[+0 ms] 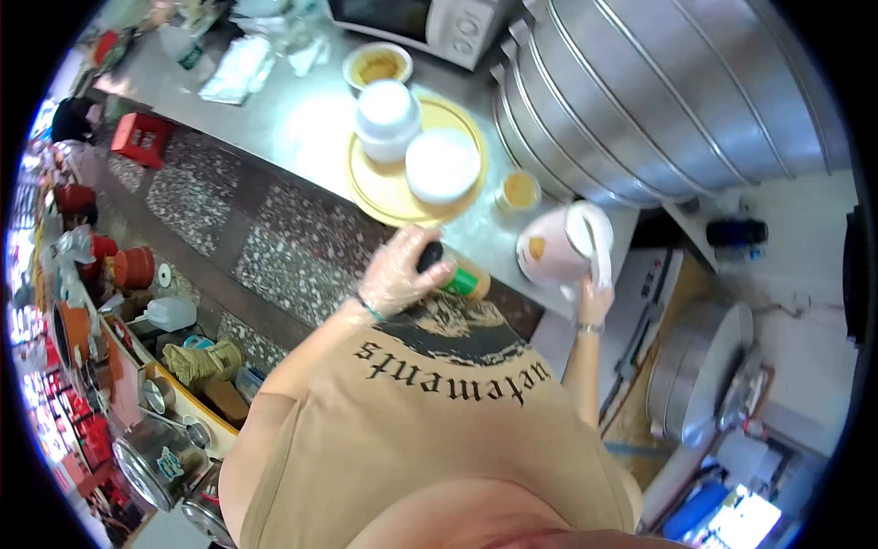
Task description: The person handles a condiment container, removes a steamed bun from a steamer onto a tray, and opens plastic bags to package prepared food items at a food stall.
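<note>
My left hand (395, 273), in a clear plastic glove, is closed around a small jar (466, 280) with a black lid and a green label. The jar lies tilted just short of the counter edge, in front of my shirt. On the right, my right hand (594, 304) grips the white handle of a pink kettle (551, 247) near the counter's right end. Beyond my left hand, a round yellow board (380, 212) carries white stacked bowls (389, 112) and a second white stack (443, 166). A small cup with yellow contents (519, 191) stands between board and kettle.
A bowl with a brownish-yellow filling (378, 66) sits behind the white stacks. Large stacked metal steamers (640, 91) rise at the back right, beside a microwave (430, 23). Crumpled white tissues (240, 69) lie on the steel counter's left. A red crate (142, 139) is on the floor.
</note>
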Demonstrator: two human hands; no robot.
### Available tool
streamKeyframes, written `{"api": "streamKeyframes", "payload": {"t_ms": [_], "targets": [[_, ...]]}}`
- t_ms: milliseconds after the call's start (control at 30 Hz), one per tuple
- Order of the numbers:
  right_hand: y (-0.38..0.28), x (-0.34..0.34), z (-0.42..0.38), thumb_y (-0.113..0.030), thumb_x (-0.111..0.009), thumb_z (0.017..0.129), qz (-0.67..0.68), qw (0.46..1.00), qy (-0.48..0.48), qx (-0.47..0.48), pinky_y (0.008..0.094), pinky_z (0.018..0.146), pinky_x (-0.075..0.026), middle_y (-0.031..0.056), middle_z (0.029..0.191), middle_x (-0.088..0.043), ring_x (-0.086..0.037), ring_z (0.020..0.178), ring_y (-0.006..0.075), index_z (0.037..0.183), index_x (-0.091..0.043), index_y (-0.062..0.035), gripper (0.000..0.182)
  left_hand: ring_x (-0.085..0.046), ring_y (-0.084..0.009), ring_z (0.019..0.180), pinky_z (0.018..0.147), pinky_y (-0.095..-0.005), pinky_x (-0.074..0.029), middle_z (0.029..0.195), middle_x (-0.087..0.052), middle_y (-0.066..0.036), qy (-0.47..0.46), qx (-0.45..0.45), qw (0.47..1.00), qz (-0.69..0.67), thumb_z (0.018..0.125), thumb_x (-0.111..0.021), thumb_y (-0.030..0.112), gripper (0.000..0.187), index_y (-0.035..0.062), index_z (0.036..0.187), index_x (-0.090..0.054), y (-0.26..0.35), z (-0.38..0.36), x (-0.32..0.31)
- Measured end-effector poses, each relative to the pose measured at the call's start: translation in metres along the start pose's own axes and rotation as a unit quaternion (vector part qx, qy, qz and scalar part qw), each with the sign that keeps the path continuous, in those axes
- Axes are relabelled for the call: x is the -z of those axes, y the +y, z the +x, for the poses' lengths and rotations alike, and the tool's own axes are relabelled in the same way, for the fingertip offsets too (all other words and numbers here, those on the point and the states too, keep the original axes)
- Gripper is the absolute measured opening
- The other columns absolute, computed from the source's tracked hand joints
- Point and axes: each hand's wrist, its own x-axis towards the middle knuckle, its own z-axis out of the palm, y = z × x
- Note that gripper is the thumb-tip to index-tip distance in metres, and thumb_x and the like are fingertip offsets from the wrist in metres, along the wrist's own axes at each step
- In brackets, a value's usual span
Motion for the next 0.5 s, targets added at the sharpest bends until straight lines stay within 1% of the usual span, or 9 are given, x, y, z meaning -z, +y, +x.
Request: {"api": "streamKeyframes", "payload": {"t_ms": [67,133,167,267,333,367,400,467,500], "targets": [[0.041,-0.015,-0.002,-0.019,-0.069,0.081,0.012,0.997,0.060,0.051,0.0357,0.075,-0.050,0.0119,0.095,-0.066,-0.062,0.084,0.0207,0.110,-0.060,0.0030,0.038,-0.060,-0.0344,0.099,0.086,-0.0412,-0.049,0.108,-0.057,-0.016,-0.013,0.014,1.000,0.004,0.084,-0.066,0.039,0.049,0.0062,0.118,-0.054,0.006,0.006,0.000],[0.051,-0.027,-0.008,-0.019,-0.071,0.080,0.085,0.994,0.067,0.008,0.0362,0.080,-0.048,0.0127,0.096,-0.065,-0.061,0.088,0.0212,0.111,-0.059,0.0042,0.040,-0.059,-0.0347,0.100,0.087,-0.0412,-0.048,0.109,-0.057,-0.017,-0.010,-0.009,1.000,0.015,0.085,-0.066,0.041,0.050,0.0060,0.118,-0.054,0.004,0.010,-0.003],[0.052,-0.030,-0.006,-0.019,-0.071,0.080,0.098,0.993,0.062,0.017,0.0362,0.080,-0.048,0.0127,0.096,-0.065,-0.061,0.088,0.0212,0.111,-0.059,0.0042,0.040,-0.059,-0.0347,0.101,0.088,-0.0413,-0.048,0.110,-0.057,-0.017,-0.023,-0.005,1.000,0.015,0.085,-0.065,0.041,0.050,0.0058,0.118,-0.054,0.011,0.013,0.000],[0.055,-0.031,0.002,-0.017,-0.073,0.079,0.155,0.986,0.056,0.028,0.0367,0.083,-0.047,0.0147,0.106,-0.062,-0.059,0.095,0.0214,0.116,-0.055,0.0050,0.047,-0.058,-0.0354,0.101,0.087,-0.0413,-0.048,0.111,-0.056,-0.018,-0.032,-0.042,0.998,0.022,0.086,-0.064,0.040,0.050,0.0058,0.120,-0.053,0.024,0.023,0.001],[0.070,-0.031,0.010,-0.015,-0.073,0.078,0.045,0.997,0.062,0.031,0.0360,0.086,-0.046,0.0166,0.115,-0.056,-0.055,0.104,0.0227,0.122,-0.050,0.0050,0.054,-0.058,-0.0362,0.099,0.086,-0.0423,-0.048,0.109,-0.055,-0.017,-0.015,-0.085,0.996,0.013,0.085,-0.064,0.040,0.049,0.0061,0.118,-0.052,0.024,0.030,-0.005],[0.064,-0.027,-0.002,-0.017,-0.073,0.078,0.047,0.995,0.056,0.065,0.0355,0.088,-0.046,0.0183,0.121,-0.051,-0.052,0.109,0.0252,0.128,-0.044,0.0041,0.062,-0.058,-0.0364,0.098,0.085,-0.0425,-0.048,0.108,-0.054,-0.017,-0.020,-0.086,0.996,0.007,0.086,-0.064,0.040,0.048,0.0057,0.118,-0.053,0.030,0.032,-0.003],[0.063,-0.016,-0.018,-0.017,-0.073,0.078,0.048,0.995,0.056,0.071,0.0355,0.088,-0.046,0.0183,0.121,-0.051,-0.052,0.109,0.0252,0.128,-0.044,0.0041,0.062,-0.058,-0.0366,0.098,0.085,-0.0427,-0.048,0.108,-0.054,-0.018,-0.024,-0.088,0.996,0.000,0.086,-0.063,0.040,0.048,0.0054,0.117,-0.053,0.035,0.035,0.000],[0.066,0.006,-0.043,-0.023,-0.073,0.080,0.036,0.979,0.152,0.131,0.0369,0.092,-0.046,0.0149,0.120,-0.051,-0.054,0.109,0.0257,0.131,-0.041,0.0032,0.066,-0.058,-0.0357,0.099,0.087,-0.0413,-0.047,0.107,-0.055,-0.018,-0.016,-0.090,0.996,-0.016,0.086,-0.064,0.039,0.048,0.0057,0.119,-0.053,0.038,0.039,0.004],[0.050,0.007,-0.043,-0.023,-0.073,0.080,0.034,0.978,0.150,0.142,0.0369,0.092,-0.046,0.0149,0.120,-0.051,-0.054,0.109,0.0257,0.131,-0.041,0.0032,0.066,-0.057,-0.0348,0.101,0.088,-0.0399,-0.047,0.107,-0.055,-0.017,-0.013,-0.090,0.995,-0.032,0.085,-0.064,0.038,0.049,0.0060,0.120,-0.053,0.038,0.042,0.005]]}}
